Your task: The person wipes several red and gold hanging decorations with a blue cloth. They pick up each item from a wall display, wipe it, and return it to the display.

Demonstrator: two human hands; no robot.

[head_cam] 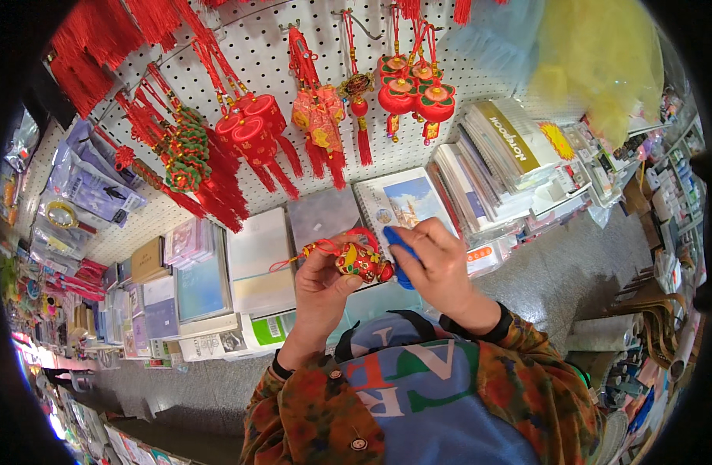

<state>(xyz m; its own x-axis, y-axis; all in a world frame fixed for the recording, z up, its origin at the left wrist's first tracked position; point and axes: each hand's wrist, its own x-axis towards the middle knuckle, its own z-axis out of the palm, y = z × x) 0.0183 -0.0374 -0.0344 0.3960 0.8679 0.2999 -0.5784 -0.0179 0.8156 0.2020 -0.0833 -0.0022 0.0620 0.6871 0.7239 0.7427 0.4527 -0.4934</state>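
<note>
My left hand (327,285) holds a shiny red and gold hanging ornament (360,263) with a red cord loop, which sticks out to the left of the fingers. Right of it, my right hand (440,267) is closed on a blue cloth (403,256), whose lower edge lies close beside the ornament's right end. Both hands are above a row of notebooks. Behind them lies a spiral notebook (414,200) with a building on its cover, beside a grey notebook (324,215).
Red tasselled ornaments (254,131) hang from hooks on a white pegboard (327,64). Stacked spiral notebooks (495,151) stand at the right of the shelf, with yellow tulle (600,64) above. Rolls of material (606,331) lie at the lower right.
</note>
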